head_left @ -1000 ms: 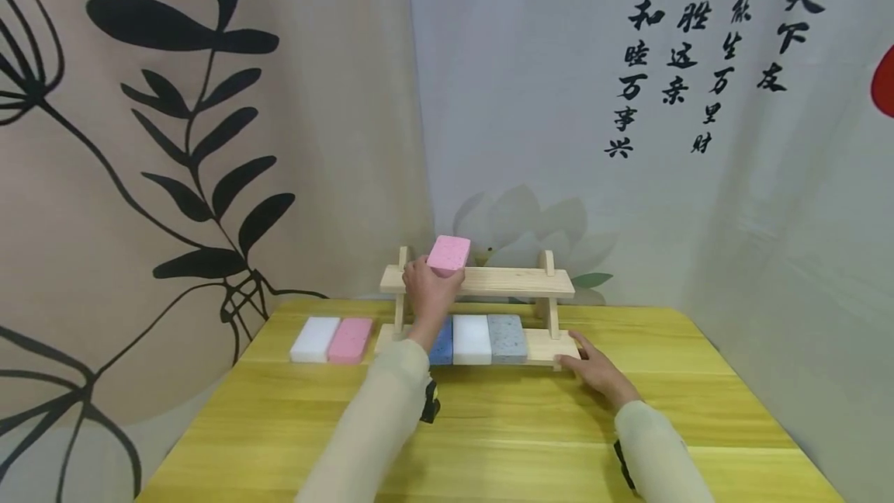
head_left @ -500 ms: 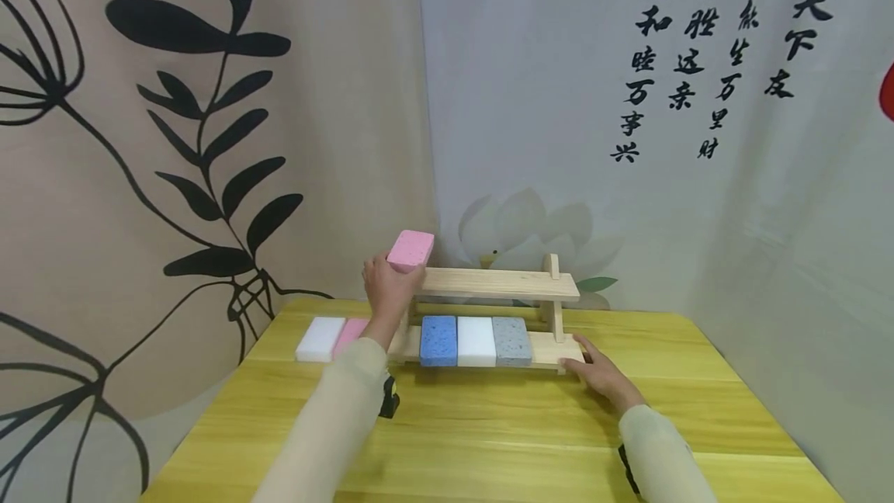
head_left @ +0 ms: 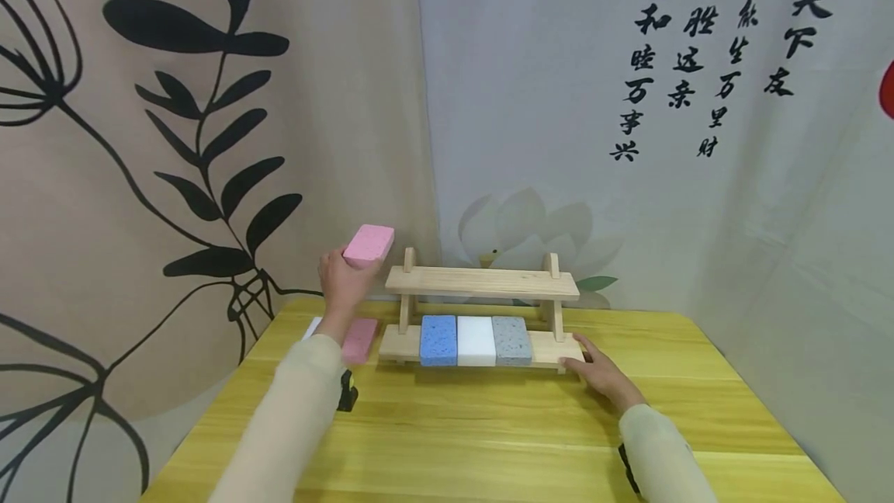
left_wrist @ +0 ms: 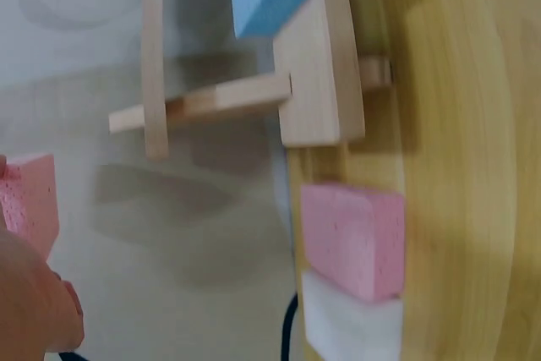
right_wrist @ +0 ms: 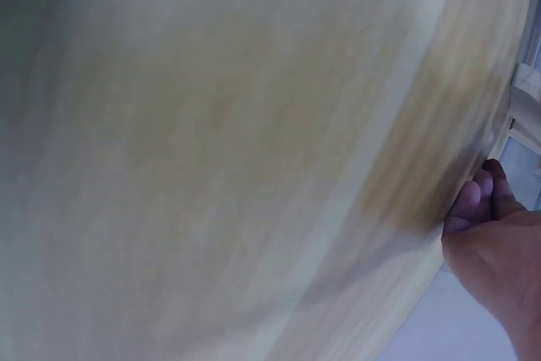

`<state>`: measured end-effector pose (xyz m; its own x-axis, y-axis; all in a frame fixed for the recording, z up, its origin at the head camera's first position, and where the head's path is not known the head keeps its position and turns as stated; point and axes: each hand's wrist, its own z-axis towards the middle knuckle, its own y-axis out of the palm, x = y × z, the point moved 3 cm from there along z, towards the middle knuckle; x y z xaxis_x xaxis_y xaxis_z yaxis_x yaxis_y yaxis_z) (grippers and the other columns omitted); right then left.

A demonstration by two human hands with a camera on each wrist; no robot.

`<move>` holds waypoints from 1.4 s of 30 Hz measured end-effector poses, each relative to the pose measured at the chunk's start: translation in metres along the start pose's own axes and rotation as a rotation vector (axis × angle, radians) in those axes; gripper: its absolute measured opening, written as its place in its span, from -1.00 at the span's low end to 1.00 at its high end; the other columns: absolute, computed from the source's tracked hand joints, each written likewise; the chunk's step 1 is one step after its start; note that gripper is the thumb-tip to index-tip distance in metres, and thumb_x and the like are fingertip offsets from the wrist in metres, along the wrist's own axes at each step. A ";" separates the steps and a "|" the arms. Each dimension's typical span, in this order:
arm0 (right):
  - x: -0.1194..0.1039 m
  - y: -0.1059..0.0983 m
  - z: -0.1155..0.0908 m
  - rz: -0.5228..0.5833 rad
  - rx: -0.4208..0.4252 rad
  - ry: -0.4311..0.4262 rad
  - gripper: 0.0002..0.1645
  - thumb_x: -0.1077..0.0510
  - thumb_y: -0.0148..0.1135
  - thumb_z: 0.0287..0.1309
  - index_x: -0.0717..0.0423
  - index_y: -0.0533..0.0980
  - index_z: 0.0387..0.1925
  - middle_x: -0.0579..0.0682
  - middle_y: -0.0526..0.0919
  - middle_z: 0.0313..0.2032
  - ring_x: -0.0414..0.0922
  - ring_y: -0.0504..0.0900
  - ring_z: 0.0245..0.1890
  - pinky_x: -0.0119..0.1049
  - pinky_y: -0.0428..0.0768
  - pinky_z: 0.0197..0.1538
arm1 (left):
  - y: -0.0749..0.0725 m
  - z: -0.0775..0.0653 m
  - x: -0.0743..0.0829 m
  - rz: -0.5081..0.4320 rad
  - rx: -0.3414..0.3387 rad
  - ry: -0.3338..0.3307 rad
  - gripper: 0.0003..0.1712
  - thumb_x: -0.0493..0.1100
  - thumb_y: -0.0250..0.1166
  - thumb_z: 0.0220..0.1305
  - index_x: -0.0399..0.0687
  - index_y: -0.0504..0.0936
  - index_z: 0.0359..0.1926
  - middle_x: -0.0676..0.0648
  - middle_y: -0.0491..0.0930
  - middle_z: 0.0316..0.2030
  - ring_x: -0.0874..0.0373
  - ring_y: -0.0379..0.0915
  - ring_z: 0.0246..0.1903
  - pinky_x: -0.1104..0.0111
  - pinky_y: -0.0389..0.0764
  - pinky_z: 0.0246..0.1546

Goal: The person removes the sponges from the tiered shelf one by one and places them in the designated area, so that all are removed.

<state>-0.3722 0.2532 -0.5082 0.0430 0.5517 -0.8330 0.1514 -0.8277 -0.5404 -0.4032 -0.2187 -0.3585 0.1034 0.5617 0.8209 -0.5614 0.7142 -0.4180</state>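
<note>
My left hand [head_left: 344, 283] holds a pink sponge [head_left: 369, 244] in the air, left of a small two-tier wooden rack [head_left: 482, 282]. In the left wrist view this pink sponge [left_wrist: 32, 202] shows only partly at the left edge. My right hand [head_left: 604, 376] grips the right end of the rack's lower shelf, thumb at the front corner. On that shelf, a blue sponge [head_left: 438, 341], a white sponge [head_left: 476, 341] and a grey sponge [head_left: 512, 341] lie side by side. The upper shelf bears nothing.
On the wooden table [head_left: 489, 433], left of the rack, lie a second pink sponge [head_left: 360, 341] and a second white sponge [left_wrist: 355, 319]. My left arm partly covers them in the head view. A printed curtain [head_left: 517, 99] hangs behind the table.
My left hand has carried the pink sponge leftward, from above the rack's upper shelf to beyond its left end. My right hand stays on the lower shelf's right end.
</note>
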 end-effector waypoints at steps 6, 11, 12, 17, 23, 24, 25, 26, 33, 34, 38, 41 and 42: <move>0.001 0.000 0.000 0.015 -0.007 -0.010 0.06 -0.22 0.20 0.31 0.09 -0.11 0.56 0.57 0.03 0.39 0.41 0.12 0.37 0.29 0.23 0.31 | -0.018 0.006 -0.019 0.004 0.000 -0.020 -0.06 0.12 0.41 0.10 -0.33 0.29 0.34 -0.31 0.31 0.16 -0.17 0.21 0.15 -0.03 0.33 0.16; 0.003 -0.001 0.002 -0.003 -0.014 -0.040 0.09 -0.28 0.17 0.30 0.09 -0.13 0.56 0.59 0.02 0.38 0.43 0.12 0.37 0.28 0.26 0.29 | -0.035 0.008 -0.034 -0.003 -0.021 -0.053 -0.05 0.12 0.41 0.15 -0.32 0.23 0.37 -0.33 0.26 0.21 -0.20 0.19 0.19 -0.06 0.31 0.23; 0.004 -0.001 0.002 -0.004 -0.013 -0.042 0.10 -0.30 0.17 0.28 0.08 -0.13 0.56 0.58 0.03 0.38 0.42 0.13 0.37 0.27 0.26 0.29 | -0.038 0.008 -0.038 0.001 -0.023 -0.057 -0.04 0.11 0.41 0.15 -0.32 0.23 0.38 -0.33 0.25 0.22 -0.20 0.19 0.19 -0.06 0.31 0.23; 0.006 -0.001 0.004 0.000 -0.006 -0.026 0.12 -0.31 0.19 0.26 0.08 -0.12 0.56 0.56 0.05 0.39 0.40 0.16 0.36 0.27 0.25 0.31 | -0.052 0.011 -0.053 0.023 -0.024 -0.073 -0.05 0.07 0.39 0.17 -0.35 0.20 0.40 -0.35 0.22 0.24 -0.22 0.16 0.22 -0.07 0.28 0.26; 0.004 -0.001 0.002 0.030 0.003 0.012 0.06 -0.22 0.20 0.31 0.06 -0.12 0.56 0.55 0.02 0.40 0.40 0.12 0.38 0.27 0.22 0.33 | -0.065 0.010 -0.074 -0.003 -0.020 -0.120 -0.04 0.11 0.37 0.21 -0.32 0.17 0.42 -0.31 0.20 0.26 -0.19 0.12 0.23 -0.04 0.25 0.30; 0.003 -0.001 0.001 0.032 0.005 0.012 0.05 -0.21 0.20 0.32 0.06 -0.12 0.56 0.55 0.02 0.40 0.40 0.13 0.38 0.27 0.23 0.32 | -0.067 0.010 -0.077 -0.001 -0.015 -0.121 -0.04 0.11 0.38 0.21 -0.32 0.19 0.42 -0.32 0.21 0.25 -0.19 0.13 0.22 -0.04 0.26 0.29; 0.003 0.000 0.001 0.031 0.003 0.009 0.04 -0.19 0.19 0.33 0.07 -0.12 0.56 0.55 0.02 0.40 0.40 0.13 0.38 0.27 0.23 0.32 | -0.069 0.009 -0.080 0.001 -0.013 -0.123 -0.05 0.12 0.38 0.21 -0.33 0.21 0.41 -0.32 0.23 0.24 -0.20 0.13 0.22 -0.05 0.26 0.28; 0.003 0.000 0.000 0.030 0.004 0.007 0.03 -0.19 0.19 0.33 0.08 -0.12 0.56 0.55 0.03 0.40 0.40 0.13 0.38 0.27 0.24 0.31 | -0.071 0.009 -0.083 0.004 -0.011 -0.126 -0.05 0.12 0.38 0.21 -0.33 0.21 0.41 -0.33 0.23 0.24 -0.21 0.14 0.21 -0.06 0.26 0.28; 0.005 0.000 0.001 0.029 -0.002 -0.005 0.07 -0.23 0.19 0.31 0.07 -0.13 0.56 0.55 -0.02 0.41 0.41 0.05 0.40 0.29 0.18 0.33 | -0.085 0.006 -0.111 -0.007 -0.017 -0.154 -0.05 0.09 0.38 0.23 -0.39 0.18 0.40 -0.39 0.20 0.30 -0.26 0.12 0.25 -0.12 0.24 0.29; 0.005 0.000 0.001 0.029 -0.001 -0.008 0.08 -0.24 0.20 0.30 0.07 -0.13 0.56 0.54 -0.02 0.42 0.40 0.05 0.41 0.29 0.18 0.34 | -0.087 0.006 -0.116 0.000 -0.018 -0.162 -0.05 0.10 0.37 0.24 -0.39 0.18 0.40 -0.40 0.21 0.29 -0.26 0.12 0.24 -0.12 0.24 0.29; 0.006 -0.001 0.004 0.008 0.005 -0.016 0.10 -0.30 0.19 0.27 0.06 -0.12 0.56 0.55 0.01 0.41 0.40 0.10 0.39 0.28 0.20 0.33 | -0.093 0.004 -0.135 0.026 -0.008 -0.178 -0.05 0.10 0.35 0.25 -0.45 0.18 0.39 -0.44 0.22 0.26 -0.30 0.15 0.22 -0.15 0.26 0.27; 0.005 -0.001 0.004 0.001 0.009 -0.011 0.09 -0.28 0.19 0.28 0.06 -0.12 0.56 0.55 0.04 0.40 0.40 0.14 0.38 0.27 0.22 0.32 | -0.097 0.002 -0.149 0.026 -0.006 -0.198 -0.03 0.10 0.35 0.25 -0.50 0.16 0.39 -0.48 0.19 0.27 -0.33 0.16 0.22 -0.14 0.24 0.29; 0.005 -0.001 0.004 0.001 0.007 -0.010 0.08 -0.27 0.18 0.29 0.07 -0.12 0.56 0.55 0.03 0.40 0.40 0.14 0.38 0.28 0.22 0.32 | -0.097 0.001 -0.153 0.022 -0.008 -0.204 -0.02 0.09 0.35 0.25 -0.50 0.15 0.39 -0.49 0.17 0.28 -0.34 0.15 0.23 -0.14 0.23 0.30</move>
<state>-0.3764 0.2563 -0.5123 0.0328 0.5498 -0.8347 0.1442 -0.8290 -0.5404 -0.3650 -0.3743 -0.4429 -0.0780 0.4818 0.8728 -0.5547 0.7065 -0.4395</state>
